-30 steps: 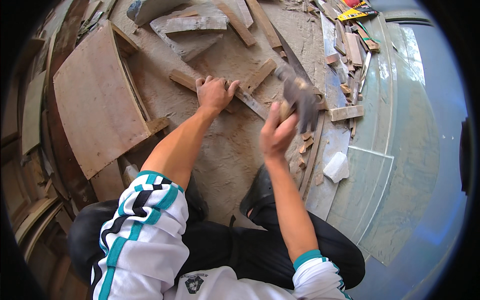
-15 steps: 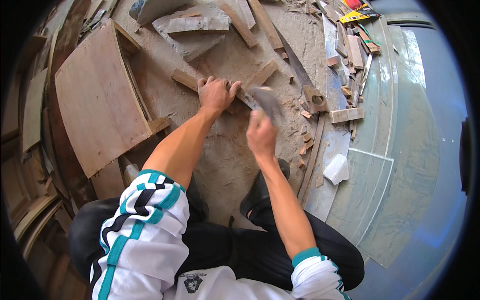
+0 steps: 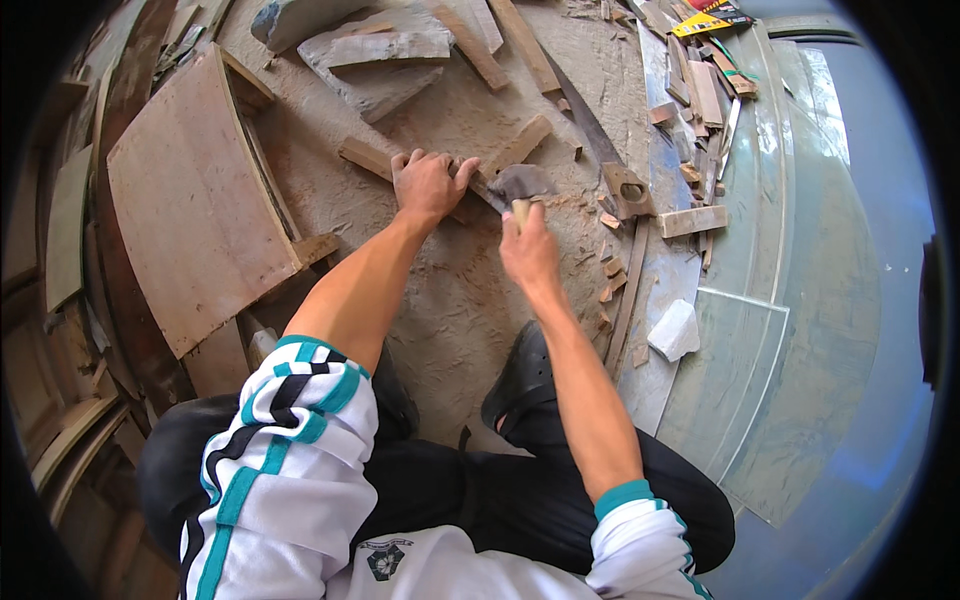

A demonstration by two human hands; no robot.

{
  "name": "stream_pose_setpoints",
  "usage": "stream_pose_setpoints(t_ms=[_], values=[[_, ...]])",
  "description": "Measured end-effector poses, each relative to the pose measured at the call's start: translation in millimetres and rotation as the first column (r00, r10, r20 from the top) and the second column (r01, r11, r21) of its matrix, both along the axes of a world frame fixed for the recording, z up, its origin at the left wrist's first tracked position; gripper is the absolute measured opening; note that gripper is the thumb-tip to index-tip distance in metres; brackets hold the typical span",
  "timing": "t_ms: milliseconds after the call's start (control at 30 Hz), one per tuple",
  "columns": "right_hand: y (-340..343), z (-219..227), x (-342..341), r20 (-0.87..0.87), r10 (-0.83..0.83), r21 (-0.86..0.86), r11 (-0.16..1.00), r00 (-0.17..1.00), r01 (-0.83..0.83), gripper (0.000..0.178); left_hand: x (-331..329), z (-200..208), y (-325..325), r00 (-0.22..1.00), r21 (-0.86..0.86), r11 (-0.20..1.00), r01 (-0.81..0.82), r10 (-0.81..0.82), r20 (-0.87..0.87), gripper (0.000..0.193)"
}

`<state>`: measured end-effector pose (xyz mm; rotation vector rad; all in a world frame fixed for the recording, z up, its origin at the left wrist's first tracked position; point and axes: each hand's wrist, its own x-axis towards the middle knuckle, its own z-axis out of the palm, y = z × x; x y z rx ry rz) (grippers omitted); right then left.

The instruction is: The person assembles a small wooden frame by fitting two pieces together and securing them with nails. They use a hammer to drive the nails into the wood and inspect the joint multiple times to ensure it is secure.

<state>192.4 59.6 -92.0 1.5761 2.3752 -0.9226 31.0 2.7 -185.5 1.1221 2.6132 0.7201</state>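
The large plywood panel (image 3: pixel 195 205) lies tilted on the sawdust-covered floor (image 3: pixel 450 300) at the person's left; its far corner runs into the dark rim and is cut off. Grey stone slabs (image 3: pixel 375 55) sit beyond the work area, the upper edge of one lost at the frame top. Glass sheets (image 3: pixel 760 350) lie flat to the right, edges bent by the lens.

Both forearms extend forward from the lower edge, sleeves white with teal and black bands. A black shoe (image 3: pixel 520 375) shows between the arms; the legs beneath are mostly covered by the torso.

The wooden strip (image 3: pixel 365 157) lies on the floor, running from upper left toward the blade. The left hand (image 3: pixel 428 182) presses flat on it, fingers spread and curled over the far edge, covering its middle section, so its full length cannot be made out.

The right hand (image 3: pixel 527 250) is clenched round a pale handle (image 3: pixel 521 211), wrist straight, knuckles up. The hatchet blade (image 3: pixel 518 183) meets the strip just beside the left fingers; the contact point is blurred. Most of the handle is hidden inside the fist.

Small offcuts (image 3: pixel 610 270) and chips lie near the right hand. A notched wooden block (image 3: pixel 628 190) sits just right of the blade.
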Motion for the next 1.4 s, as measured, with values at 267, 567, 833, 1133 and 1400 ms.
stream_pose_setpoints(t_ms=[267, 567, 833, 1133, 1400], values=[[-14, 45, -17, -0.692, 0.019, 0.285, 0.926, 0.722, 0.249, 0.035, -7, -10, -9, 0.998, -0.015, 0.999, -0.045, 0.045, -0.042, 0.055], [0, 39, -14, -0.352, -0.021, 0.091, 0.994, 0.936, 0.056, 0.036, -7, -3, -4, 0.998, -0.015, 1.000, -0.027, 0.027, -0.049, 0.054], [-17, -20, 0, -0.167, 0.071, 0.214, 0.976, 0.983, -0.034, 0.037, -1, -12, 2, 0.996, 0.070, 0.998, 0.000, 0.006, -0.087, 0.056], [-15, 18, -2, -0.508, -0.037, 0.177, 0.973, 0.861, 0.146, 0.029, -4, -6, -3, 0.999, 0.005, 1.000, -0.022, 0.023, -0.038, 0.056], [18, 43, -8, -0.255, 0.007, 0.121, 0.992, 0.967, 0.024, 0.035, -7, -1, -3, 1.000, -0.059, 0.998, -0.003, 0.002, -0.010, 0.058]])
